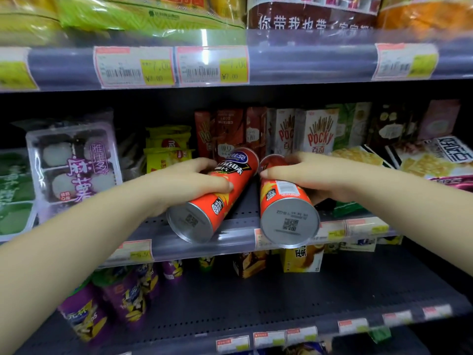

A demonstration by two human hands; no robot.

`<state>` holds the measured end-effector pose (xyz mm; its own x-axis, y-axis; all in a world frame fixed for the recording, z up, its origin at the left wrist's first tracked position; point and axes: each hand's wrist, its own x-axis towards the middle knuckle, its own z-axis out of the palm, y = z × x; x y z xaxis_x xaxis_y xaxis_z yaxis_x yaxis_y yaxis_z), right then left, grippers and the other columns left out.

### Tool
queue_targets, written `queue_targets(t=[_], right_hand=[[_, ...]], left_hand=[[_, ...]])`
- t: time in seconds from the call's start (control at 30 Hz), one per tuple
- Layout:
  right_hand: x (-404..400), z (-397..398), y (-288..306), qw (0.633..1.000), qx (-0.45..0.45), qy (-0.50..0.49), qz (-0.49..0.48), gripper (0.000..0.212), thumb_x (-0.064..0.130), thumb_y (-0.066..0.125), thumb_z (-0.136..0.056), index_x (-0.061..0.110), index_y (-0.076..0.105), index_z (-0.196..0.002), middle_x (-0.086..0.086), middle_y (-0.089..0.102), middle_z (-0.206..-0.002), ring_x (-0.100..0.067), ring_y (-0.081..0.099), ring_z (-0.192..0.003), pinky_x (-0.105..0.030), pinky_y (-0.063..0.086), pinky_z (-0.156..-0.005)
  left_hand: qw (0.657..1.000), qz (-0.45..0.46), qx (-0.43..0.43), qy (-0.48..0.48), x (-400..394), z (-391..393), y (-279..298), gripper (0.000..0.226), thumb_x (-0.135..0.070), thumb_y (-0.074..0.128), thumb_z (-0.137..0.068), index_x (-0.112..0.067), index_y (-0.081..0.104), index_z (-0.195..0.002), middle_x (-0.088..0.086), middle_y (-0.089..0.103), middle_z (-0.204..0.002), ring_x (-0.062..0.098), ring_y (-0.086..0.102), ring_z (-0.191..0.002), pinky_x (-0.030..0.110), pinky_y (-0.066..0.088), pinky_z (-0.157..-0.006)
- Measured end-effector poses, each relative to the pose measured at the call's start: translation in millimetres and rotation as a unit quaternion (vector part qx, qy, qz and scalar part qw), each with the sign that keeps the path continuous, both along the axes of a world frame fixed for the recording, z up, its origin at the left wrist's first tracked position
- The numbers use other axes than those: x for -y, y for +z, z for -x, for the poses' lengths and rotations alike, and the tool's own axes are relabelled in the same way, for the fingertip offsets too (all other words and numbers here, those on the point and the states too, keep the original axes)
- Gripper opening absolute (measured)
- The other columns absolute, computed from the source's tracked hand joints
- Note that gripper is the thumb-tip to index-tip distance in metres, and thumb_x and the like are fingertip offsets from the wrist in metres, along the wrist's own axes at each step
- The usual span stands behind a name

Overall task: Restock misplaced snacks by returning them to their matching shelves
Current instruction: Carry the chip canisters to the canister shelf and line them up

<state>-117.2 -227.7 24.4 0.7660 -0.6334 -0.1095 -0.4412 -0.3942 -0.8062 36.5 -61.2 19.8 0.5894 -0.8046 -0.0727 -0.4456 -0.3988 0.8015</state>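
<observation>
Left hand point(189, 180): mine, left of centre in the frame, fingers wrapped over the top of one red can point(220, 193), thumb hidden beneath it.
Left can: lies tilted on the middle shelf point(240, 213), its lid end pointing to the back right, its silver base point(189, 221) jutting over the shelf's front edge toward me.
Right hand point(307, 175): mine, right of centre, curled around a second red can point(281, 198), thumb tip at the can's left side, fingers over the far side.
Right can: also lying down, silver base point(290, 222) with a QR code facing me, over the shelf's front rail.
Cans together: their far ends nearly meet at centre frame, their bases are apart, forming a V.
Behind the cans: Pocky boxes point(317, 134) standing upright, red ones to the left, white ones to the right.
Left of frame: a purple mochi tray point(74, 165) standing on the same shelf, yellow packs point(166, 147) between it and the Pocky.
Right of frame: cracker boxes point(422, 160) lying stacked.
Upper frame: top shelf rail with price tags point(133, 66), bagged goods above.
Lower left: purple cans point(122, 295) lying on the bottom shelf.
Lower centre: a yellow box point(302, 260), just under the middle shelf's edge.
</observation>
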Motion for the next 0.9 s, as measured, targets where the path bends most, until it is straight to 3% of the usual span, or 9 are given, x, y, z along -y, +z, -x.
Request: queue_targets(t=[0.1, 0.23, 0.33, 0.53, 0.67, 0.77, 0.8, 0.83, 0.9], right_hand=[[-4, 3, -8, 0.997, 0.066, -0.024, -0.021, 0.073, 0.046, 0.081, -0.065, 0.015, 0.049, -0.123, -0.010, 0.069, -0.103, -0.023, 0.073, -0.078, -0.032, 0.061, -0.057], [-14, 10, -22, 0.979, 0.193, -0.031, -0.058, 0.049, 0.035, 0.086, -0.062, 0.023, 0.059, -0.101, 0.000, 0.074, -0.093, -0.014, 0.075, -0.074, -0.031, 0.061, -0.066], [-26, 15, -32, 0.958, 0.273, -0.016, -0.092, 0.059, 0.023, 0.086, -0.065, 0.019, 0.056, -0.116, 0.001, 0.074, -0.102, -0.016, 0.075, -0.083, -0.038, 0.061, -0.074], [-38, 24, -54, 0.924, 0.354, 0.041, -0.141, 0.061, 0.018, 0.082, -0.059, 0.011, 0.060, -0.116, -0.006, 0.075, -0.106, -0.020, 0.073, -0.094, -0.036, 0.060, -0.082], [-46, 25, -69, 0.901, 0.387, 0.106, -0.165, 0.057, 0.015, 0.086, -0.062, 0.019, 0.064, -0.115, -0.002, 0.075, -0.107, -0.018, 0.072, -0.096, -0.027, 0.058, -0.074], [-54, 22, -75, 0.890, 0.397, 0.154, -0.166, 0.051, 0.019, 0.082, -0.065, 0.025, 0.065, -0.113, 0.000, 0.074, -0.109, -0.015, 0.071, -0.098, -0.021, 0.056, -0.073], [-57, 19, -76, 0.888, 0.395, 0.168, -0.164, 0.054, 0.022, 0.081, -0.065, 0.026, 0.063, -0.116, 0.000, 0.074, -0.111, -0.015, 0.071, -0.100, -0.021, 0.056, -0.074], [-61, 16, -77, 0.887, 0.392, 0.180, -0.164, 0.056, 0.024, 0.079, -0.066, 0.026, 0.061, -0.118, 0.001, 0.073, -0.113, -0.014, 0.070, -0.101, -0.021, 0.056, -0.075], [-70, 7, -81, 0.881, 0.386, 0.209, -0.178, 0.056, 0.019, 0.076, -0.070, 0.026, 0.057, -0.122, 0.000, 0.072, -0.115, -0.015, 0.070, -0.103, -0.023, 0.056, -0.077]], left_hand=[[0.995, 0.060, 0.072, 0.024, -4, 8, -8, 0.073, -0.036, 0.076, -0.075, -0.036, 0.041, -0.139, -0.015, 0.061, -0.100, 0.014, 0.072, -0.074, 0.025, 0.057, -0.061], [0.982, 0.180, 0.022, 0.055, -10, 18, -25, 0.080, -0.035, 0.079, -0.074, -0.038, 0.037, -0.142, -0.021, 0.056, -0.105, 0.014, 0.071, -0.083, 0.033, 0.059, -0.070], [0.969, 0.241, -0.010, 0.045, -13, 30, -40, 0.089, -0.038, 0.083, -0.068, -0.036, 0.036, -0.144, -0.017, 0.061, -0.116, 0.010, 0.072, -0.089, 0.034, 0.060, -0.076], [0.943, 0.331, -0.012, 0.027, -28, 47, -63, 0.075, -0.037, 0.081, -0.060, -0.044, 0.047, -0.126, -0.019, 0.069, -0.113, 0.004, 0.069, -0.100, 0.026, 0.057, -0.080], [0.928, 0.370, -0.025, 0.027, -59, 62, -73, 0.056, -0.050, 0.070, -0.068, -0.057, 0.051, -0.120, -0.023, 0.066, -0.119, 0.002, 0.066, -0.106, 0.018, 0.055, -0.079], [0.926, 0.377, 0.012, -0.020, -51, 55, -80, 0.048, -0.042, 0.059, -0.088, -0.040, 0.049, -0.135, -0.010, 0.061, -0.135, 0.008, 0.060, -0.118, 0.032, 0.054, -0.092], [0.918, 0.390, 0.050, 0.044, -56, 46, -94, 0.047, -0.034, 0.052, -0.097, -0.026, 0.045, -0.143, -0.002, 0.054, -0.143, 0.010, 0.055, -0.124, 0.035, 0.048, -0.101], [0.901, 0.419, 0.040, 0.106, -62, 48, -102, 0.047, -0.023, 0.047, -0.100, -0.014, 0.040, -0.146, 0.005, 0.049, -0.148, 0.009, 0.050, -0.126, 0.033, 0.043, -0.107], [0.891, 0.447, 0.014, 0.070, -87, 72, -99, 0.056, -0.014, 0.061, -0.092, -0.013, 0.042, -0.145, 0.001, 0.055, -0.142, 0.003, 0.053, -0.123, 0.021, 0.049, -0.096]])
